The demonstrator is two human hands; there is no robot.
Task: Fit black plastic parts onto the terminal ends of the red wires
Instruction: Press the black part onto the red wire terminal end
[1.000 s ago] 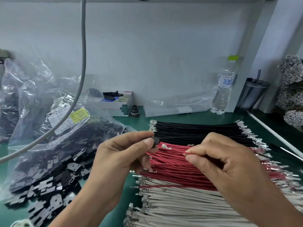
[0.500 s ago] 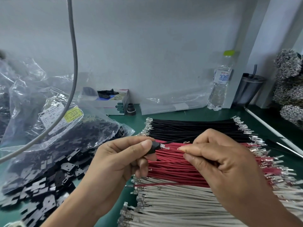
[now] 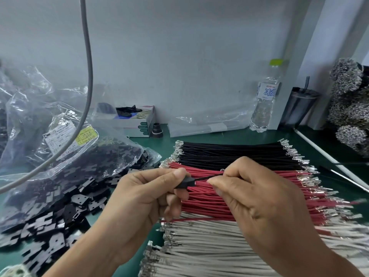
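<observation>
My left hand [image 3: 139, 202] pinches a small black plastic part [image 3: 185, 183] between thumb and fingers, above the red wires [image 3: 209, 202]. My right hand [image 3: 257, 198] pinches a thin dark wire [image 3: 209, 177] whose left end sits inside the black part; its metal terminal is hidden. The red wires lie in a flat row with metal terminals at both ends, between a row of black wires [image 3: 229, 154] and a row of grey-white wires [image 3: 199, 248]. Loose black plastic parts [image 3: 60, 212] are piled at the left.
A clear bag of black parts [image 3: 89, 156] lies at the left, a grey cable [image 3: 87, 76] hanging over it. At the back stand a small box [image 3: 139, 124], a water bottle [image 3: 263, 104] and a dark tumbler [image 3: 299, 104]. Bundles of metal terminals [image 3: 351, 108] fill the right.
The wire's bare metal terminal, visible next to the black part before, has gone inside the part. My right hand has moved left toward my left hand.
</observation>
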